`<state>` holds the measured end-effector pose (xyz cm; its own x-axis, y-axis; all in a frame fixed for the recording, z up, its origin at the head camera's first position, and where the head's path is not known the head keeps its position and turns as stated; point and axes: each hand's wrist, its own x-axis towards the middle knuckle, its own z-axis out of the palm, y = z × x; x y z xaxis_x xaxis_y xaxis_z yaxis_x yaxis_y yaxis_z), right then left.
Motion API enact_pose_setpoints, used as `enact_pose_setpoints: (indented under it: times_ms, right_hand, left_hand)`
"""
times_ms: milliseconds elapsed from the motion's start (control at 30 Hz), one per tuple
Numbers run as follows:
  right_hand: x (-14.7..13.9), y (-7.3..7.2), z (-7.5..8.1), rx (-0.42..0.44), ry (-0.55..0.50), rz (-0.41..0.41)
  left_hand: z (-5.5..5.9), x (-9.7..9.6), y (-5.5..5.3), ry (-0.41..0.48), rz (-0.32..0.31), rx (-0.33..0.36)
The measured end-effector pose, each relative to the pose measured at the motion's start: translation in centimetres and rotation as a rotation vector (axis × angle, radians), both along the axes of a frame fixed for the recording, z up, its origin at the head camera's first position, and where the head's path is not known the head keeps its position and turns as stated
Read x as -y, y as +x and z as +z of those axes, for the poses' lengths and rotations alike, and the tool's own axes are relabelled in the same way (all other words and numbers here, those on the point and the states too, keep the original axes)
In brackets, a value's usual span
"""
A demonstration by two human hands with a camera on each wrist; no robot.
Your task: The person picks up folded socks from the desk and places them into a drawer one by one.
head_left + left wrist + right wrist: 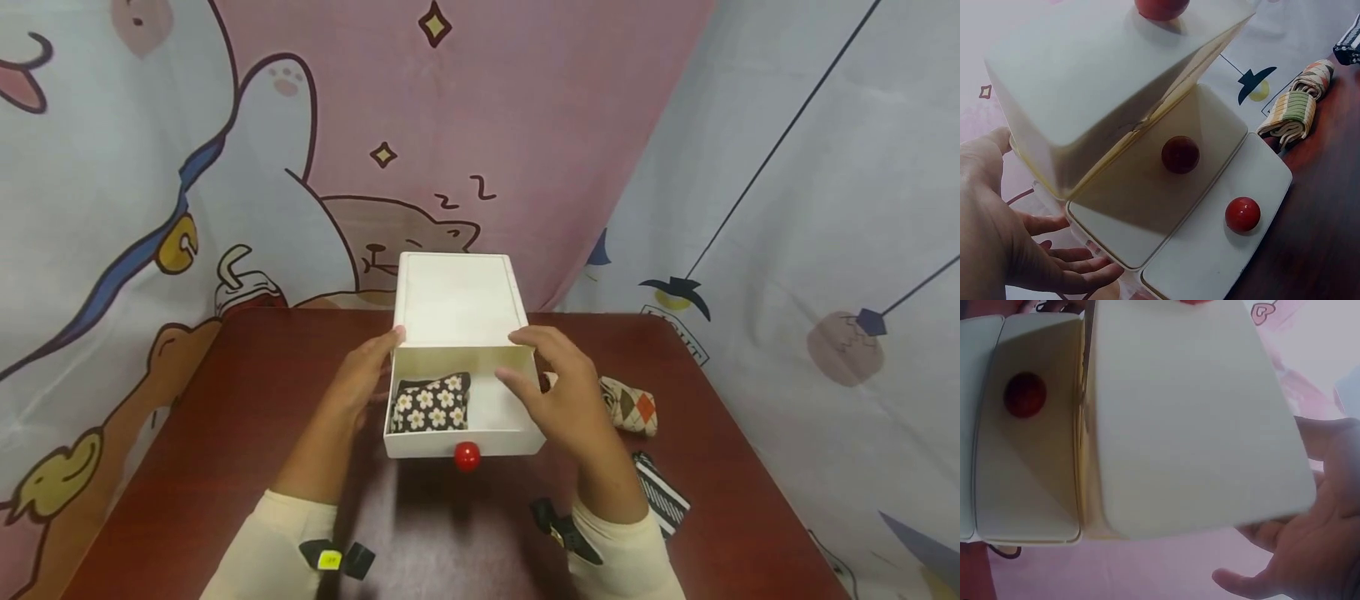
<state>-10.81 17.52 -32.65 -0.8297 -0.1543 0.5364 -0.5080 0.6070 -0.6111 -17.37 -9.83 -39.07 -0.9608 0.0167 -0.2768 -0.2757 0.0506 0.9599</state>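
Note:
A small white drawer cabinet [461,300] stands on the table with its top drawer [506,404] pulled out. Inside the drawer's left half lies a folded dark sock bundle with white flowers [433,407]. A red knob [467,456] sits on the drawer front. My left hand [362,375] rests along the cabinet's left side, fingertips at its upper edge; in the left wrist view its fingers are spread beside the lower drawers [1147,225]. My right hand [562,383] is at the right side, fingertips by the top's front corner and thumb extended over the drawer.
Right of the cabinet lie a rolled argyle sock bundle [630,407] and a black-and-white striped bundle [663,496]. A green and yellow striped roll [1291,115] shows in the left wrist view. Behind the red-brown table [247,400] hangs a cartoon-printed cloth [525,125].

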Motion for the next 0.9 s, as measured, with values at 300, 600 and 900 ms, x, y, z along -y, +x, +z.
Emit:
enact_pose_setpoints:
  times_ms: [300,600,900]
  right_hand:
    - [-1.1,0.0,-0.4,0.029,-0.133,-0.139]
    - [-3.2,0.2,-1.3,0.075,-0.189,-0.240]
    - [-6.5,0.5,-2.0,0.212,-0.102,-0.356]
  left_hand:
    - [0.1,0.3,-0.1,0.011,0.001,-0.007]
    - [-0.2,0.1,0.1,0.027,-0.011,-0.012]
    - [-0.1,0.0,0.2,0.034,-0.003,-0.012]
